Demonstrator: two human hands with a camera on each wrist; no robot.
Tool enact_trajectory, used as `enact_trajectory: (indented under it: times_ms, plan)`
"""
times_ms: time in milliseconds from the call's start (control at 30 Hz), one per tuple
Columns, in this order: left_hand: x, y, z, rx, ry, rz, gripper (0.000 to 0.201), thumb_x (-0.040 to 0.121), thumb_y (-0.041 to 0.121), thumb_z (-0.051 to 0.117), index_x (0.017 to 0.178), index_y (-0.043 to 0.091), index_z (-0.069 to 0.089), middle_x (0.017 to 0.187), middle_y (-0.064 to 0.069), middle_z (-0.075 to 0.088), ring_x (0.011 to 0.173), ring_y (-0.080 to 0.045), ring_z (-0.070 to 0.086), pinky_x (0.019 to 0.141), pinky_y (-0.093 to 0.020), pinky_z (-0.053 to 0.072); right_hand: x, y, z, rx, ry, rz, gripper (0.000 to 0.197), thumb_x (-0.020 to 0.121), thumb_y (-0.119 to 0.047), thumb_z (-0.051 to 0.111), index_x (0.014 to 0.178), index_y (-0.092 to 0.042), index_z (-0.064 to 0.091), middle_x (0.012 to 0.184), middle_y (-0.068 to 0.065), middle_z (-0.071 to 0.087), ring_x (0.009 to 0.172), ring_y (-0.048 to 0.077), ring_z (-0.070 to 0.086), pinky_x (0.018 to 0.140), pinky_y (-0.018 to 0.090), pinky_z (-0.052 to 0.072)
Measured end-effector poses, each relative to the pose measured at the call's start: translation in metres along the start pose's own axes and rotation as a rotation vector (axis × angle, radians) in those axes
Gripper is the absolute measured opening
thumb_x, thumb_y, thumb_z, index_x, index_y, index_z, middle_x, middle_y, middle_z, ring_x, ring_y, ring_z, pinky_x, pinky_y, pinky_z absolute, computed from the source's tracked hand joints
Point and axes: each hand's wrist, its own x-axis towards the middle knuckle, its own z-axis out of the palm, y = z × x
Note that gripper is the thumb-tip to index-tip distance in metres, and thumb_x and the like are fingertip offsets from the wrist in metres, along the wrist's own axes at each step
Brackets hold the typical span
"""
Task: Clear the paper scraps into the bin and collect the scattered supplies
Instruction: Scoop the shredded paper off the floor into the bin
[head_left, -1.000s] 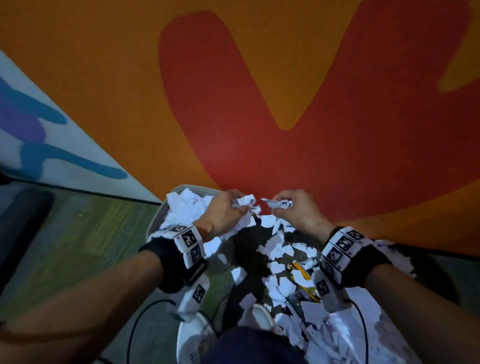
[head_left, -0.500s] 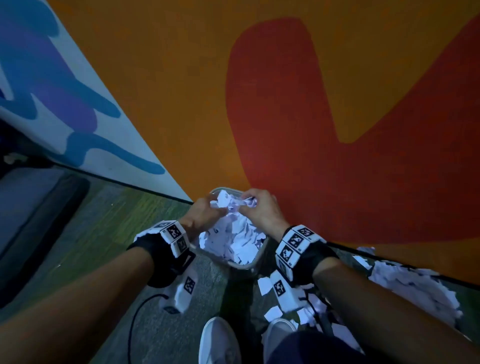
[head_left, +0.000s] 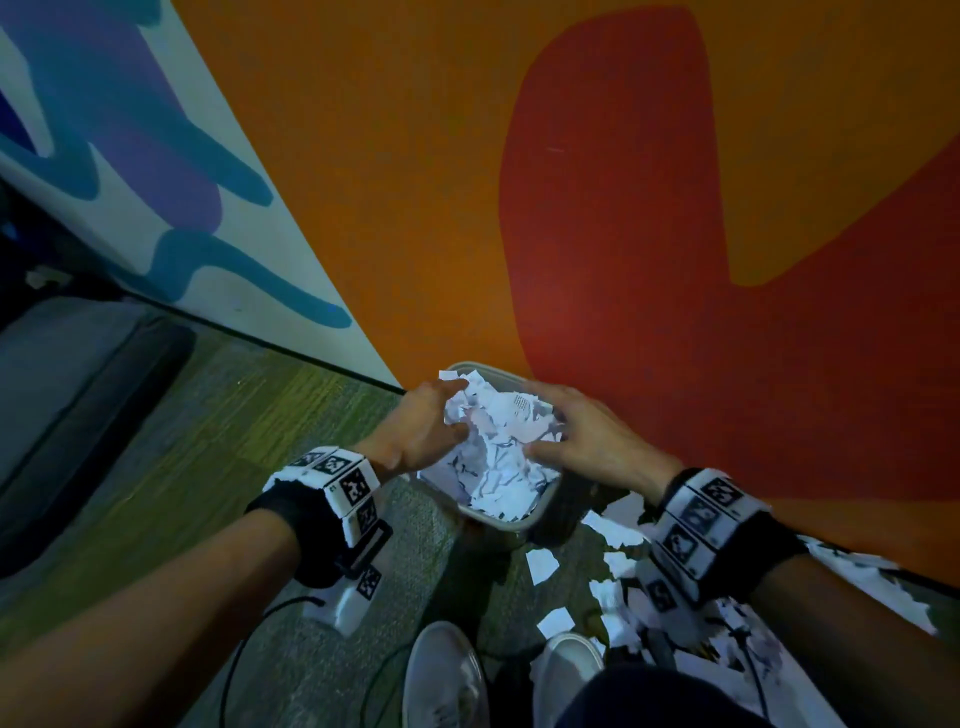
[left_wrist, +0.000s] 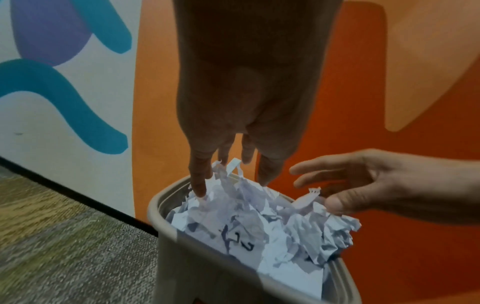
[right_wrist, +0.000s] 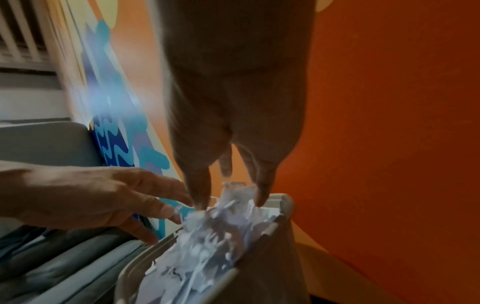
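Both my hands are spread loose over the bin (head_left: 540, 512): left hand (head_left: 423, 431) and right hand (head_left: 587, 436) fingertips touching the heaped paper scraps (head_left: 493, 457), gripping nothing. More loose scraps (head_left: 543, 564) on floor beside it.

Both forearms are bare, with no sleeves. The left wrist carries a black wristband (head_left: 291, 514) fitted with a ring of white blocks (head_left: 343, 480) printed with black square fiducial markers. A white camera housing (head_left: 348, 597) with one further marker hangs below this band, and a thin black cable (head_left: 244, 649) runs from it. The right wrist carries a matching black band with white marker blocks (head_left: 701, 525). White shoes (head_left: 444, 675) and dark trousers (head_left: 649, 701) are worn.
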Motion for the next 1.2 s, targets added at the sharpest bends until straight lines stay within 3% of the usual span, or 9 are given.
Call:
enact_trajectory:
  times_ms: [133,233,300,433,567,667,800,1000,1200]
  plan:
    - [-0.002,-0.006,0.022,0.157,-0.113,0.058,0.061,0.097,0.029,0.060,0.153,0.018,0.036,0.160,-0.008,0.028,0.143,-0.025,0.033,0.116,-0.036,0.028,-0.003,0.010,0.005,-0.098,-0.029,0.083,0.049,0.082,-0.020,0.074,0.129,-0.017,0.063,0.123,0.005,0.062,0.101,0.016,0.062,0.087,0.027,0.052]
    - [0.001,-0.008,0.041,0.175,-0.172,0.034,0.061,0.094,0.030,0.065,0.148,0.016,0.042,0.154,-0.009,0.037,0.138,-0.026,0.040,0.112,-0.034,0.033,0.000,0.004,0.019,-0.177,-0.064,0.065,0.013,0.082,-0.020,0.072,0.088,-0.009,0.070,0.089,0.008,0.069,0.079,0.021,0.066,0.068,0.035,0.055]
    - [0.002,-0.011,0.049,0.183,-0.199,0.015,0.054,0.090,0.030,0.070,0.139,0.017,0.052,0.142,-0.009,0.048,0.128,-0.028,0.049,0.103,-0.034,0.041,0.007,0.001,0.032,-0.231,-0.101,0.089,0.017,0.081,-0.018,0.071,0.074,-0.005,0.063,0.074,0.008,0.065,0.067,0.023,0.062,0.055,0.033,0.044]
    - [0.003,-0.014,0.050,0.207,-0.231,0.017,0.048,0.090,0.023,0.068,0.135,0.013,0.055,0.137,-0.010,0.050,0.124,-0.030,0.052,0.098,-0.034,0.043,0.017,0.001,0.044,-0.252,-0.154,0.061,0.010,0.083,-0.014,0.069,0.088,-0.006,0.073,0.093,0.011,0.072,0.086,0.026,0.067,0.069,0.034,0.054]
    - [0.005,-0.010,0.026,0.205,-0.199,0.055,0.059,0.092,0.025,0.067,0.146,0.015,0.046,0.150,-0.009,0.043,0.130,-0.025,0.048,0.105,-0.032,0.039,0.007,-0.005,0.019,-0.145,-0.084,0.061,0.035,0.082,-0.020,0.076,0.114,-0.008,0.070,0.112,0.009,0.069,0.096,0.023,0.067,0.082,0.036,0.055]
    - [0.005,0.002,0.002,0.268,-0.182,0.092,0.059,0.091,0.026,0.069,0.146,0.015,0.047,0.150,-0.009,0.042,0.130,-0.024,0.048,0.104,-0.032,0.040,-0.009,-0.008,-0.005,-0.072,0.008,0.070,0.042,0.083,-0.021,0.077,0.124,-0.019,0.067,0.113,-0.001,0.063,0.088,0.010,0.063,0.081,0.029,0.056]
    - [0.007,0.033,-0.016,0.295,-0.078,0.146,0.047,0.091,0.024,0.069,0.136,0.019,0.057,0.141,-0.007,0.052,0.114,-0.022,0.058,0.091,-0.030,0.048,-0.032,-0.004,-0.032,-0.086,0.066,0.036,0.043,0.083,-0.024,0.077,0.125,-0.022,0.067,0.122,-0.002,0.064,0.098,0.009,0.059,0.081,0.020,0.043]
    - [0.014,0.110,0.003,0.193,-0.068,0.294,0.032,0.091,0.030,0.068,0.118,0.014,0.068,0.114,-0.004,0.071,0.099,-0.020,0.068,0.078,-0.026,0.049,-0.082,0.019,-0.061,-0.059,0.112,0.110,0.037,0.086,-0.028,0.074,0.122,-0.025,0.068,0.114,-0.006,0.066,0.097,0.007,0.061,0.081,0.020,0.043]
    - [0.030,0.147,0.093,0.181,-0.355,0.392,0.028,0.089,0.031,0.067,0.115,0.020,0.069,0.105,0.000,0.072,0.095,-0.017,0.066,0.084,-0.026,0.049,-0.142,0.090,-0.053,-0.015,0.071,0.312,0.031,0.086,-0.026,0.072,0.115,-0.015,0.070,0.096,0.002,0.072,0.085,0.011,0.065,0.076,0.027,0.050]
